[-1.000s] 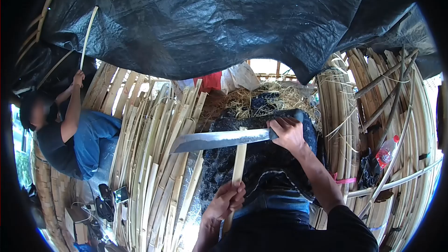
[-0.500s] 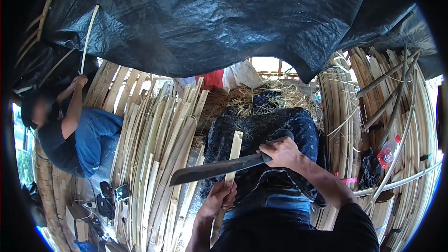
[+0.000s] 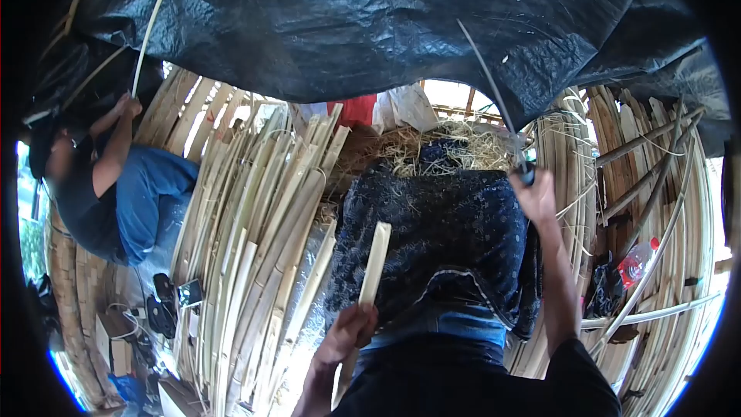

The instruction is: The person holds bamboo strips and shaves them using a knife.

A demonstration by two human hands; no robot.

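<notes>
My left hand is wrapped round a pale bamboo strip, its upper end standing above the fist and leaning slightly right. A machete rises from my right hand, which is closed on its dark handle. The long blade points up and a little left, well apart from the strip. Over my lap lies a dark patterned cloth dusted with bits of fibre.
Many split bamboo strips lean to my left, more slats to my right. Curly shavings heap beyond my knees. A black tarp hangs ahead. A person at far left holds a thin strip. A plastic bottle lies right.
My right hand has swung the machete up and right, away from the strip it lay across. My left hand keeps its hold on the strip, slightly lower and further left.
</notes>
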